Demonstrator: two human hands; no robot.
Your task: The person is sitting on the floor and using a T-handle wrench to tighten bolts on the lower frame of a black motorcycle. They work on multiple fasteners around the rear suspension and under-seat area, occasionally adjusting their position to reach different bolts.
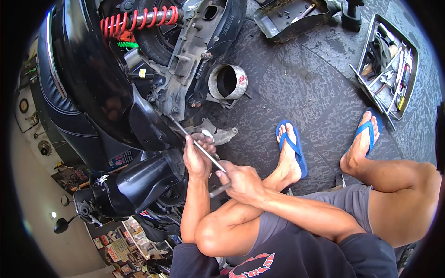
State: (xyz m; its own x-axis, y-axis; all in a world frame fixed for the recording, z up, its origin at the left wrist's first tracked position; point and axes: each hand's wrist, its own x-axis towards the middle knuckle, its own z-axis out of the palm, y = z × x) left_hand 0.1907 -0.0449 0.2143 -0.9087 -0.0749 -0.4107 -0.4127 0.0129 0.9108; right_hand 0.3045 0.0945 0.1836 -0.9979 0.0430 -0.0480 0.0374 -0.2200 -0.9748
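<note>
Here I am on the head view, and the metal rod [209,156] is the thing to watch: slim, smooth, shiny steel, slanting across both hands, its far end up at the lower end of the scooter's engine casing [181,69]. I can't make out whether the tip sits on a fastener. That casing is dull grey metal, long, ribbed and grimy, beside a glossy black body panel [88,69] and a bright red coil spring [139,19]. Now the right hand [242,183]: closed round the rod's near end, a short bar [219,190] jutting out crosswise below the fingers. The left hand [199,152] is further up, fingers half-curled, the rod passing between thumb and fingers; slightly blurred, so I can't tell how firmly it grips. Just past it lies a pale, angular bracket [225,135], and above that a scuffed, whitish hollow cylinder [214,84] on the dark, mottled floor [296,78]. Over at right, a rimmed tray [416,60] carries jumbled metal tools.
</note>
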